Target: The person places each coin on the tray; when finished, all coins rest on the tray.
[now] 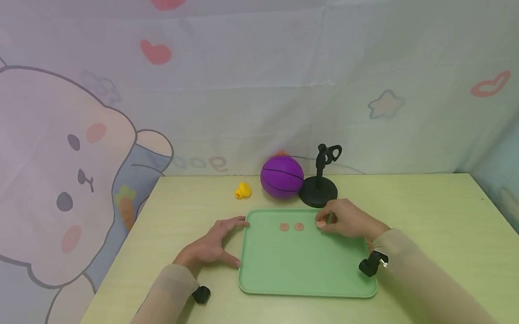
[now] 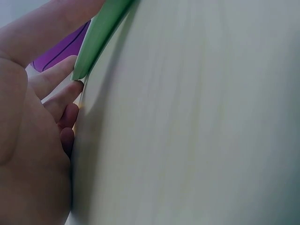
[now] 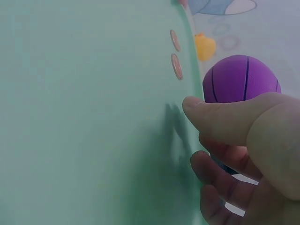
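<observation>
Toward the far rim of the green tray (image 1: 303, 263), two copper-coloured coins (image 1: 284, 227) lie flat and slightly apart; to their right, your right hand (image 1: 347, 221) pinches a third coin (image 1: 321, 223) between thumb and fingertip, and you cannot tell whether it touches the tray. From the coins, the tray's smooth floor runs toward you to the low near rim. Your left hand (image 1: 211, 245), thumb and fingers spread wide with nothing in its grasp, touches the left rim. Just beyond the far rim stand a yellow duck (image 1: 243, 190), a purple ball (image 1: 282, 177) and a black stand (image 1: 318, 192). Pale yellow tabletop (image 1: 437, 215) extends on both sides, backed by a cartoon-printed cloth (image 1: 259, 82).
</observation>
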The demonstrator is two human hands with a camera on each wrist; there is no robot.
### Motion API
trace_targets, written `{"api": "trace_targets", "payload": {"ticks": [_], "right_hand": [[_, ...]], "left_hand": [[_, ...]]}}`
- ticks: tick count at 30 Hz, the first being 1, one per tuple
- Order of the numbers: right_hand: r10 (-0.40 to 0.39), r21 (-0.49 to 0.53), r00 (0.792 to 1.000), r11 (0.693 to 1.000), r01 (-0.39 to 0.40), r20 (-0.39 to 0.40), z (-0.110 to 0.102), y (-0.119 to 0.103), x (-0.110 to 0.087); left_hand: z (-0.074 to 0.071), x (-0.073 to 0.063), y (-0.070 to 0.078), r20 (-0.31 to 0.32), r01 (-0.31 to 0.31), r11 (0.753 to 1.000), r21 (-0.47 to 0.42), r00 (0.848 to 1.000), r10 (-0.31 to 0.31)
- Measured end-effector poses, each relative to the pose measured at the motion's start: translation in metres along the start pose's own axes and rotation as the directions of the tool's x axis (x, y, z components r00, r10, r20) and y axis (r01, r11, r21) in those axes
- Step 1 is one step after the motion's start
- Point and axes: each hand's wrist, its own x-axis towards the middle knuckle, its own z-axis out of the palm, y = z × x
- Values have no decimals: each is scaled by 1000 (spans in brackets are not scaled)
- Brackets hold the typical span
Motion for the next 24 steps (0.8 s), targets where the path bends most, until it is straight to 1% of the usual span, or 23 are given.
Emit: {"api": "trace_targets", "payload": {"ticks": [5,13,19,24], "right_hand": [[10,-8,1000,1000,-10,9,7,-4,4],[2,-7,1000,1000,-2,4,14,-7,10],[26,1,1000,1000,-26,0,17,-6,13],[31,8,1000,999,-31,-4,17,-5,13]], "left_hand": [[0,-1,-2,2,16,1000,0,1000,-16],[1,-1,-2,4,21,1000,5,1000,-21],[0,-1,0,6,25,1000,4,1000,-25],[0,-2,0,3,27,1000,3,1000,-27]]}}
